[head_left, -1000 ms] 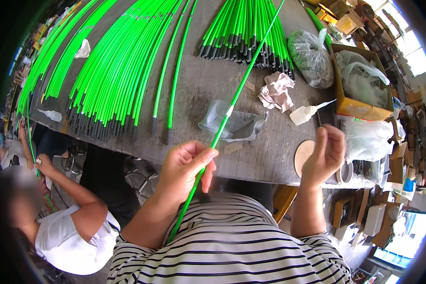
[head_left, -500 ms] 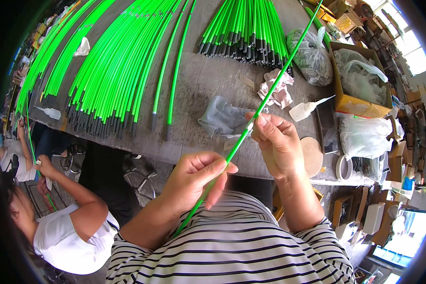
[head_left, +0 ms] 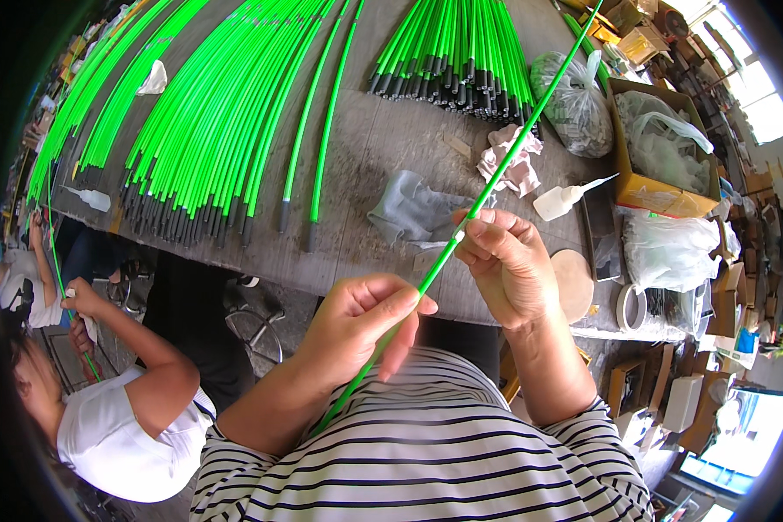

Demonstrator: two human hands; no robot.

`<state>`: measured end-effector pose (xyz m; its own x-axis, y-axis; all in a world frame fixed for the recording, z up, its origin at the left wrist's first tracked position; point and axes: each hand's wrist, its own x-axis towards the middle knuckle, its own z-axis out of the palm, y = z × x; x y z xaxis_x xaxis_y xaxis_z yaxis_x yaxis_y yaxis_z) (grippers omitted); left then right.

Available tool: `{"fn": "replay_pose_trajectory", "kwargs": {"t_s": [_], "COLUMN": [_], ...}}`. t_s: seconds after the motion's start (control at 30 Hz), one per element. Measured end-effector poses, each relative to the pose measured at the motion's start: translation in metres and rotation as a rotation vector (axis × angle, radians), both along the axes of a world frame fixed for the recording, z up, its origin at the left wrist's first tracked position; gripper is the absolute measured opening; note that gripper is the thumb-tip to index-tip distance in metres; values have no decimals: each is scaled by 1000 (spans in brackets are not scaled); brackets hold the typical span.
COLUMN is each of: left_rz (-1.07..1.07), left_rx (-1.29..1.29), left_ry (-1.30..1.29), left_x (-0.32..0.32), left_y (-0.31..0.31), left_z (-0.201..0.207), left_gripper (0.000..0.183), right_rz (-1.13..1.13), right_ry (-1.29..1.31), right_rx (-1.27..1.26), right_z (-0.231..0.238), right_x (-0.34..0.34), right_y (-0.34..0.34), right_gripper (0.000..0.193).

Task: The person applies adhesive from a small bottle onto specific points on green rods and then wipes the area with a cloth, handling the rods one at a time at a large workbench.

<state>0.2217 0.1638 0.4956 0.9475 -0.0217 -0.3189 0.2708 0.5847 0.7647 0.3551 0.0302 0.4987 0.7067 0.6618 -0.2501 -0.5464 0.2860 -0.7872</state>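
Observation:
A long thin green rod (head_left: 541, 103) slants from my chest up over the table toward the far right. My left hand (head_left: 367, 320) pinches its lower part between thumb and fingers. Farther up, my right hand (head_left: 511, 266) is closed on the same rod with thumb and forefinger. A small white spot shows on the rod beside the right fingertips; I cannot make out whether it is a label or glare. Beyond the right hand lie a crumpled pinkish cloth (head_left: 518, 162) and a white squeeze bottle with a long nozzle (head_left: 558, 202). A grey cloth (head_left: 409, 210) lies left of the rod.
Many green rods with black ends (head_left: 222, 122) are spread at the left; another bundle (head_left: 457, 52) lies at the back. To the right stand a carton with plastic bags (head_left: 661, 202), a filled clear bag (head_left: 574, 109) and a tape roll (head_left: 632, 308). A co-worker (head_left: 130, 426) sits at left.
My hands keep their grip on the rod, almost unmoved; the right fingers have shifted slightly. The view has moved a little. The co-worker's hands at left have shifted slightly.

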Motion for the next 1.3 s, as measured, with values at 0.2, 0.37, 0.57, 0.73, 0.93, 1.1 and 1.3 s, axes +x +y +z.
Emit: {"fn": "replay_pose_trajectory", "kwargs": {"t_s": [0.2,0.37,0.57,0.73,0.93,1.1,1.3], "left_rz": [71,171,142,47,-21,34,386], "left_rx": [42,328,296,115,40,236,1315], "left_ry": [2,-32,-31,-16,-10,28,-376], "left_x": [2,1,-1,0,1,2,5], "left_y": [-3,-12,-7,-2,0,-6,-21], "left_z": [2,-1,-2,-1,-1,1,-12], "left_gripper": [16,13,17,23,21,12,14], "right_rz": [46,0,-42,13,32,50,0], "right_ry": [-8,-91,-10,-23,11,-57,-84], "right_rx": [-15,-78,-37,60,121,99,-29], "right_z": [-6,-12,-15,-18,-18,-22,-22], "right_x": [-2,-9,-9,-7,-9,-8,-14], "right_y": [-1,3,-3,-7,-4,-4,-1], "right_gripper": [11,11,15,14,8,4,5]}}
